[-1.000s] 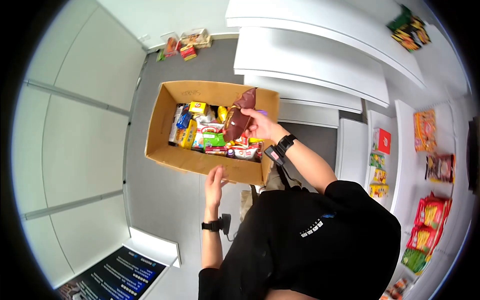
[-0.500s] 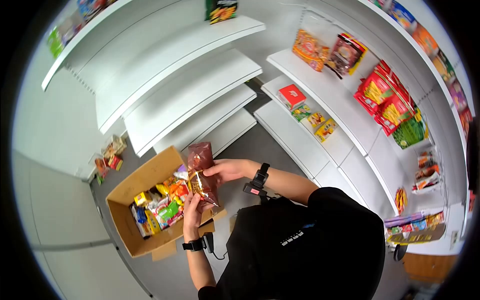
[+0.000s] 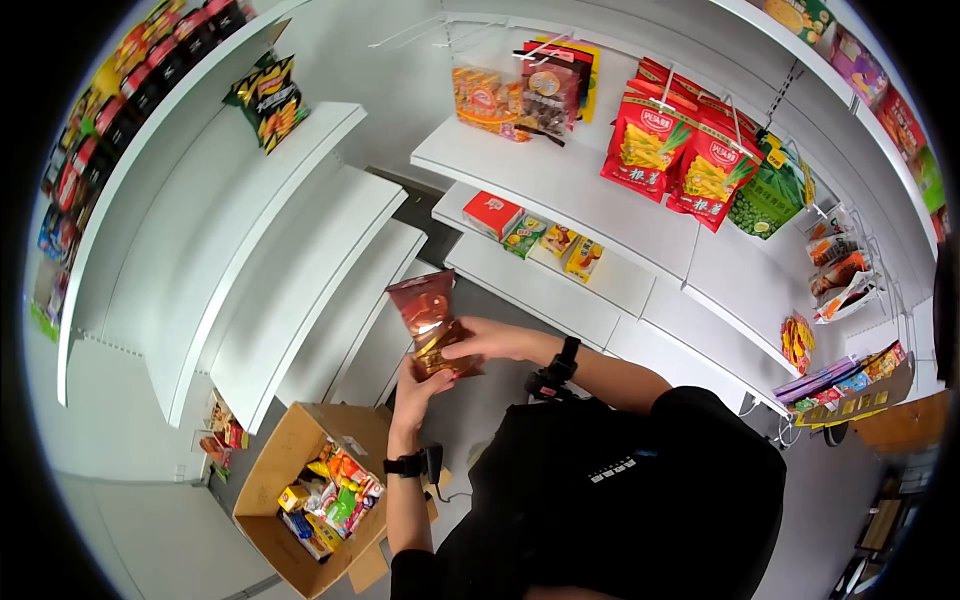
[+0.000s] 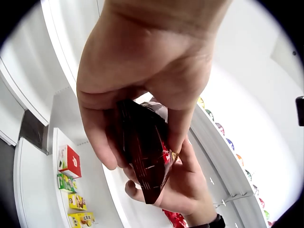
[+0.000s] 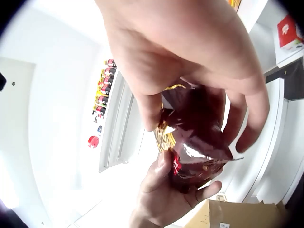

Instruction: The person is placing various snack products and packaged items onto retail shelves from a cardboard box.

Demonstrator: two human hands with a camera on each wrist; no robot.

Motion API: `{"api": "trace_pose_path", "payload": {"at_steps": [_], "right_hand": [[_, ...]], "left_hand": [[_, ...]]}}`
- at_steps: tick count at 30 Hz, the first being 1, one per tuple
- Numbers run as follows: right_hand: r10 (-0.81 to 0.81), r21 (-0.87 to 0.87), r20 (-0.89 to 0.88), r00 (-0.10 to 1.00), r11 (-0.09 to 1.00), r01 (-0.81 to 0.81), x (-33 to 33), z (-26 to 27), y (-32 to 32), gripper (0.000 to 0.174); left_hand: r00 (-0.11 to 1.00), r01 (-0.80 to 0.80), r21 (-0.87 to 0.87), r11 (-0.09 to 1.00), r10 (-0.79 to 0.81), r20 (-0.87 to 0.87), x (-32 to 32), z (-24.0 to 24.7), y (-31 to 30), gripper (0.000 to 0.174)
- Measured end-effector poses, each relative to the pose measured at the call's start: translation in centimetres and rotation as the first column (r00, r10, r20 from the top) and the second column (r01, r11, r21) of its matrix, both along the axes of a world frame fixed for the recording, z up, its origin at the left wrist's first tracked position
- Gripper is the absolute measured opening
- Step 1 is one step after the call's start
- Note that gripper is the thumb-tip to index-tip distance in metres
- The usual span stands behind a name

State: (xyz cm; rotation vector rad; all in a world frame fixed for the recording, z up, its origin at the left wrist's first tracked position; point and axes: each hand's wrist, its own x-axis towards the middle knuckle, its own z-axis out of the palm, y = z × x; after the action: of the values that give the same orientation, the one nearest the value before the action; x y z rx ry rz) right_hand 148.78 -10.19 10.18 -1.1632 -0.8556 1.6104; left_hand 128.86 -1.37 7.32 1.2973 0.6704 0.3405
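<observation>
A shiny dark brown snack bag (image 3: 428,318) with gold print is held between both hands over the floor, beside the cardboard box. The left hand (image 3: 413,398) grips its lower end, with the thumb on the front. From the right side, the right hand (image 3: 497,341) holds the lower part of the bag. In the left wrist view the bag (image 4: 145,147) shows edge-on between the left thumb and fingers. In the right wrist view the right hand (image 5: 190,52) curls round the bag (image 5: 197,128), and the left hand (image 5: 164,199) supports it from the other side.
A cardboard box (image 3: 262,480) of mixed snacks stands at the lower left. White shelves (image 3: 290,250) rise behind it, with a black chip bag (image 3: 270,103) on one. The right shelves (image 3: 560,190) carry red snack bags (image 3: 650,140) and small boxes (image 3: 493,213); bottles (image 3: 140,90) line the upper left.
The view has turned toward the shelves, so the box now appears lower left. The left hand, first at the box's edge, came to the bag; both hands hold it away from the box.
</observation>
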Motion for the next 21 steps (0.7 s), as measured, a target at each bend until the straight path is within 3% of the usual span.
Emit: {"api": "trace_pose_path", "payload": {"at_steps": [2, 3, 6, 7, 13, 16, 21], "right_hand": [[-0.121, 0.133, -0.051, 0.991, 0.983, 0.126, 2.9, -3.1, 0.1, 0.060], [-0.190, 0.062, -0.072, 0.979, 0.979, 0.195, 4.0, -2.6, -0.6, 0.056], [-0.248, 0.066, -0.062, 0.967, 0.966, 0.252, 6.5, -3.3, -1.1, 0.055], [-0.250, 0.076, -0.097, 0.963, 0.963, 0.258, 7.0, -3.5, -1.1, 0.057], [-0.231, -0.092, -0.007, 0.973, 0.969, 0.230, 10.0, -3.2, 1.1, 0.064], [-0.166, -0.094, 0.042, 0.985, 0.981, 0.169, 10.5, -3.7, 3.5, 0.065], [-0.120, -0.137, -0.035, 0.992, 0.984, 0.114, 12.2, -4.8, 10.6, 0.055]], "left_hand": [[0.998, 0.049, -0.024, 0.999, -0.048, 0.043, 3.8, 0.4, -0.3, 0.052], [0.997, 0.060, -0.068, 0.996, -0.057, 0.047, 5.4, 0.8, -0.5, 0.049], [0.998, 0.057, -0.157, 0.986, -0.053, 0.028, 8.8, 1.1, -0.2, 0.046], [0.998, 0.067, -0.111, 0.992, -0.067, 0.000, 9.5, 0.9, 0.2, 0.043], [0.992, 0.111, -0.062, 0.992, -0.115, -0.056, 13.3, 0.3, 4.6, 0.044], [0.989, 0.127, -0.088, 0.988, -0.132, -0.059, 14.3, 0.0, 7.7, 0.045], [0.978, 0.193, -0.079, 0.978, -0.198, -0.068, 15.8, -0.9, 15.1, 0.045]]}}
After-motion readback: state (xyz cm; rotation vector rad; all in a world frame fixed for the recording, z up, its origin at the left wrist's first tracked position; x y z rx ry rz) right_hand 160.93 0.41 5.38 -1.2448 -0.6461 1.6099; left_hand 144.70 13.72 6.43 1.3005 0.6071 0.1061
